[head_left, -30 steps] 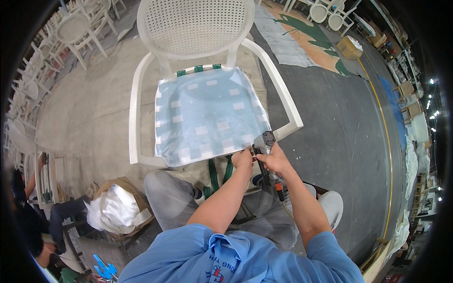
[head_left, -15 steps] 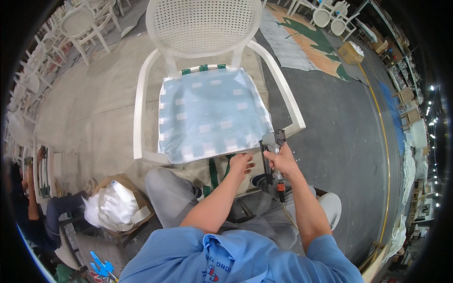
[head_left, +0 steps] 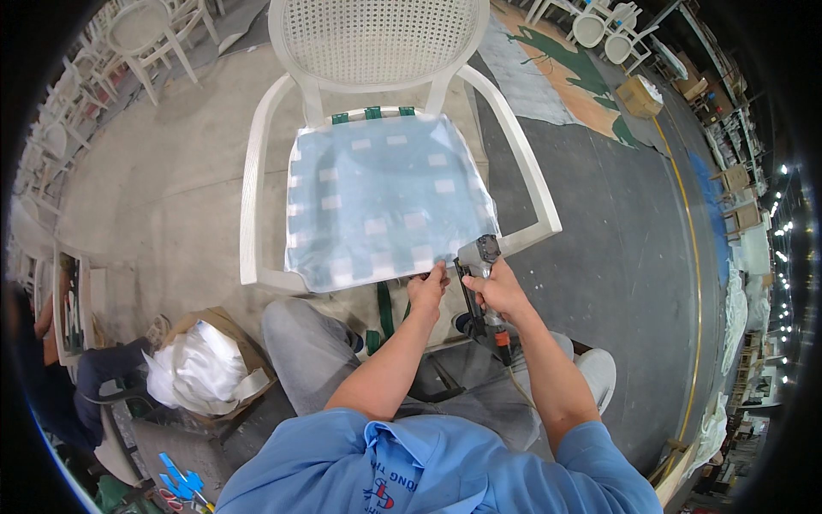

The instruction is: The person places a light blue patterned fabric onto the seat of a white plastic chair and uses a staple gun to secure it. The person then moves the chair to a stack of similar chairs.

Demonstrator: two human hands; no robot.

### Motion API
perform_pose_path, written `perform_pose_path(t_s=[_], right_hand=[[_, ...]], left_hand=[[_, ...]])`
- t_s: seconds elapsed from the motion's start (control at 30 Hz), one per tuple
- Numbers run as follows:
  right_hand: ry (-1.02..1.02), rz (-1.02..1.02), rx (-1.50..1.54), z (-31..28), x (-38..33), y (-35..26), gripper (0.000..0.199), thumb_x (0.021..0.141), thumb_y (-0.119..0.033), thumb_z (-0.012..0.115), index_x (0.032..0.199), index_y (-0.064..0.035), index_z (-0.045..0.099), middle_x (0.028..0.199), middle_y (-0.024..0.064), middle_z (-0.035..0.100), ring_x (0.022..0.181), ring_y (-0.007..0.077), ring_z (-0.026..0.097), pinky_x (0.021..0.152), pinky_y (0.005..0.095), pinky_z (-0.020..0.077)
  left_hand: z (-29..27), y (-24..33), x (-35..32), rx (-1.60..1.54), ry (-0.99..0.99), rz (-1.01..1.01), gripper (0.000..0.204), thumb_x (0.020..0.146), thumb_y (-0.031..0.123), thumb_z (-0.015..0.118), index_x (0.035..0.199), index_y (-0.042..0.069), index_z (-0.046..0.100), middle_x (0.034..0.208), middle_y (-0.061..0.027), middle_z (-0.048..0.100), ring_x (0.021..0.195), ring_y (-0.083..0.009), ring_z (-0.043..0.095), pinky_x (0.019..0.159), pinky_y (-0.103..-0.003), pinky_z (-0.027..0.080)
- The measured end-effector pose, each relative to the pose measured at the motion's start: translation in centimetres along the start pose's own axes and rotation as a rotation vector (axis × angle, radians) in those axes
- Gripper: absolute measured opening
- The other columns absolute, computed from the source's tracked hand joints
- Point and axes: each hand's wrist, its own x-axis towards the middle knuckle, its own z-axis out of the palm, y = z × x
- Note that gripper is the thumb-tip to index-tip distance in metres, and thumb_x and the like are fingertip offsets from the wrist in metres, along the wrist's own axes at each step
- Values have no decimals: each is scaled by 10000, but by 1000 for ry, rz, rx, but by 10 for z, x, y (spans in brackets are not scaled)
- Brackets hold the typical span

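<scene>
A white armchair (head_left: 538, 184) with a woven oval back stands in front of me. Thin white, see-through fabric (head_left: 390, 193) covers its seat, and a pattern of pale squares shows through. Green straps (head_left: 373, 112) show at the rear rail. My left hand (head_left: 427, 289) pinches the fabric at the middle of the front edge; its fingertips are partly hidden. Closed around the handle of a grey air staple gun (head_left: 481, 250), my right hand (head_left: 503, 294) holds its nose against the front edge, close to the right corner. A hose with an orange coupling (head_left: 503, 339) hangs from the gun.
On the left, a cardboard box (head_left: 224, 320) holds white cloth (head_left: 204, 364). Blue-handled tools (head_left: 181, 480) and red scissors (head_left: 171, 499) lie at lower left. Another person's leg (head_left: 107, 368) is at far left. Several chairs (head_left: 141, 32) stand behind; a carton (head_left: 640, 96) sits at far right.
My left hand has risen from below the front edge and closed on the fabric. The staple gun has shifted slightly left along the edge, in my right hand.
</scene>
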Motion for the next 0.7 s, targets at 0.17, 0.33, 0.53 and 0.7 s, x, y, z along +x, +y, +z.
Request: perform_pose_path(t_s=[0.17,0.33,0.53,0.7], right_hand=[[2,29,-27,2,2,5,469,837,-40,683,1245,-21,453,755,60,597,500,116,532,418,288,411],[50,-18,-58,7,5,13,490,838,-45,683,1260,-28,434,769,67,595,495,116,519,422,289,410],[44,-6,55,-1,-3,12,469,848,-49,692,1243,-38,439,818,55,597,496,103,513,428,269,413],[55,-75,127,1,-13,-5,435,856,-48,700,1216,-39,457,815,34,592,506,84,517,428,237,409]], left_hand=[[0,-11,3,-6,17,91,330,869,320,748,999,37,639,914,-39,689,845,-168,669,688,-285,478],[1,-13,2,7,38,145,337,878,301,740,995,3,635,931,-61,689,866,-160,665,665,-255,481],[-11,6,-15,121,-100,-84,607,855,386,747,1266,7,513,1219,-128,612,1048,-241,631,947,-405,471],[-28,33,-15,-141,-15,-208,668,817,424,775,1290,38,502,1192,-86,608,1067,-269,609,973,-468,412]])
